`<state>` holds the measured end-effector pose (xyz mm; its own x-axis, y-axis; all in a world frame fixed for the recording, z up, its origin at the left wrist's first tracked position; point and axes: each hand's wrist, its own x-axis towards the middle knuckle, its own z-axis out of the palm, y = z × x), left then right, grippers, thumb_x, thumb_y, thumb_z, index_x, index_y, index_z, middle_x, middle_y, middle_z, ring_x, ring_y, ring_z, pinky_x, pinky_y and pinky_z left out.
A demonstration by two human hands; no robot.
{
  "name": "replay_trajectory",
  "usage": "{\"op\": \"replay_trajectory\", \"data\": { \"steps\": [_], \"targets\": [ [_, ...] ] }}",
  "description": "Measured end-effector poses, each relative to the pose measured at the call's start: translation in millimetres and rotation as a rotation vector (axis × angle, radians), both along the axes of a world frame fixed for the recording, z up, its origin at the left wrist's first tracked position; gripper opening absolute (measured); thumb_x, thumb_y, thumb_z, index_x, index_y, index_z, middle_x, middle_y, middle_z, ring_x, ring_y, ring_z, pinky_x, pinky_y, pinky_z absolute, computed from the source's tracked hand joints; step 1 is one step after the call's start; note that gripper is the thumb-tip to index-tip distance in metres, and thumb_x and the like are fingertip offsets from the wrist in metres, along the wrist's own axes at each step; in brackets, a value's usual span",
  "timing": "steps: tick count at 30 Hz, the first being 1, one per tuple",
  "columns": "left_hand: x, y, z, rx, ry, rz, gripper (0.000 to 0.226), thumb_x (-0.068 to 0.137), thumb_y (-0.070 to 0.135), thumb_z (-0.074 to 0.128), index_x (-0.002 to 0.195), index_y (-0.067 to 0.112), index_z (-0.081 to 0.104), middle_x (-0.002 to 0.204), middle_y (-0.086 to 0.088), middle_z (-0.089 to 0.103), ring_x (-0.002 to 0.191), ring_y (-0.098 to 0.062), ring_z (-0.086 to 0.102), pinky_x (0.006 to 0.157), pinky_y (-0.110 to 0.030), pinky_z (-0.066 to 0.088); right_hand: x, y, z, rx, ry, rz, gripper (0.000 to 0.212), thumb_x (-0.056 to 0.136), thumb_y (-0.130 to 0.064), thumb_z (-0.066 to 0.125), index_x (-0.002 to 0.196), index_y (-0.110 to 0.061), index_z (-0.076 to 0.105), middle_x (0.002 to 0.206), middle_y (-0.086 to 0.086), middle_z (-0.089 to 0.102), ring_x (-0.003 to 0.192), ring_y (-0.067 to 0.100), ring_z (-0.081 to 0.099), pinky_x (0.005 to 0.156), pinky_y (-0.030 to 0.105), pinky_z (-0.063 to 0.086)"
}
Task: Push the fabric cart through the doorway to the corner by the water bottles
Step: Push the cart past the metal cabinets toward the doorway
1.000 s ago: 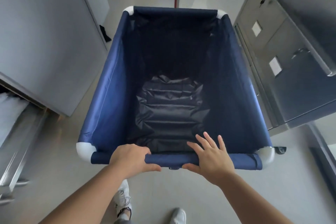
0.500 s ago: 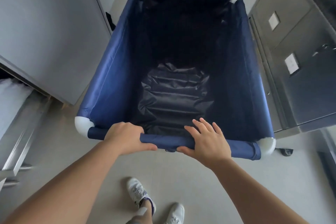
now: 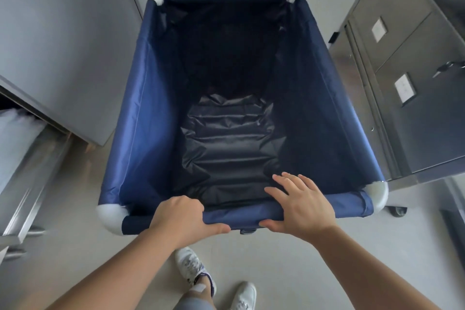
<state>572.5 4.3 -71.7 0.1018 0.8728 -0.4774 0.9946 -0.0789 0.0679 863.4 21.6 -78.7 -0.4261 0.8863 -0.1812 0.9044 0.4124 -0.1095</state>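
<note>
A navy fabric cart (image 3: 141,118) with white corner joints fills the middle of the head view; its inside holds only a crumpled dark liner. My left hand (image 3: 180,219) is curled around the near top rail, left of centre. My right hand (image 3: 299,205) rests on the same rail further right, thumb under it and fingers stretched flat over the top into the cart. One caster (image 3: 398,210) shows under the near right corner. No water bottles are in view.
A grey panel or door (image 3: 57,40) stands close on the cart's left, with a steel ledge (image 3: 27,181) below it. Steel cabinets (image 3: 407,78) with labels and latches line the right side, almost touching the cart. Pale floor runs ahead beyond the far rail. My white shoes (image 3: 193,269) are below.
The cart has rolled forward between the left panel and the right cabinets, and my feet have stepped after it. Both hands stay on the near rail.
</note>
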Motion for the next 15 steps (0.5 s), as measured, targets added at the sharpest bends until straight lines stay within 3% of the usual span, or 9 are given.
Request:
{"op": "replay_trajectory", "data": {
  "steps": [4,6,7,9,12,15],
  "targets": [
    [-5,-8,-1,0.026,0.024,0.043,0.093,0.043,0.109,0.016,0.074,0.031,0.055,0.075,0.01,0.062,0.072,-0.018,0.054,0.057,-0.033,0.036,-8,6,2,-0.017,-0.01,0.023,0.082,0.072,-0.085,0.045,0.129,-0.028,0.064,0.143,0.007,0.057,0.135,0.028,0.048,0.111,0.053,0.038],
    [-12,-4,-3,0.06,-0.005,0.072,0.102,0.047,0.108,0.019,0.109,0.039,0.06,0.107,0.011,0.07,0.097,-0.018,0.063,0.07,-0.034,0.045,-15,11,4,-0.016,-0.012,0.012,0.086,0.074,-0.087,0.041,0.136,-0.03,0.058,0.148,0.004,0.052,0.139,0.026,0.043,0.113,0.051,0.037],
    [-16,-1,-3,0.063,-0.03,0.072,0.109,0.049,0.108,0.022,0.13,0.042,0.051,0.132,0.011,0.063,0.12,-0.017,0.057,0.087,-0.036,0.047,-20,14,5,-0.012,-0.009,0.003,0.087,0.075,-0.088,0.039,0.14,-0.031,0.054,0.151,0.002,0.049,0.141,0.024,0.04,0.113,0.049,0.037],
    [-26,7,-1,0.058,-0.063,0.047,0.126,0.049,0.108,0.02,0.153,0.039,0.024,0.165,0.005,0.024,0.15,-0.016,0.02,0.117,-0.045,0.027,-29,19,5,-0.012,0.007,-0.019,0.091,0.075,-0.09,0.034,0.145,-0.033,0.047,0.156,-0.001,0.043,0.145,0.021,0.033,0.115,0.047,0.034],
    [-38,19,0,0.074,-0.075,0.073,0.137,0.043,0.11,0.015,0.157,0.036,0.002,0.167,0.001,-0.017,0.152,-0.018,-0.011,0.122,-0.056,0.009,-43,27,3,-0.022,0.027,-0.043,0.097,0.073,-0.094,0.028,0.149,-0.035,0.039,0.16,-0.005,0.035,0.149,0.017,0.024,0.116,0.043,0.03],
    [-45,26,0,0.087,-0.078,0.089,0.139,0.042,0.11,0.016,0.157,0.035,-0.001,0.165,0.0,-0.024,0.152,-0.019,-0.014,0.121,-0.055,0.014,-50,35,2,-0.043,0.029,-0.055,0.1,0.071,-0.096,0.024,0.151,-0.037,0.033,0.163,-0.007,0.028,0.151,0.015,0.017,0.117,0.041,0.027]
  ]
}}
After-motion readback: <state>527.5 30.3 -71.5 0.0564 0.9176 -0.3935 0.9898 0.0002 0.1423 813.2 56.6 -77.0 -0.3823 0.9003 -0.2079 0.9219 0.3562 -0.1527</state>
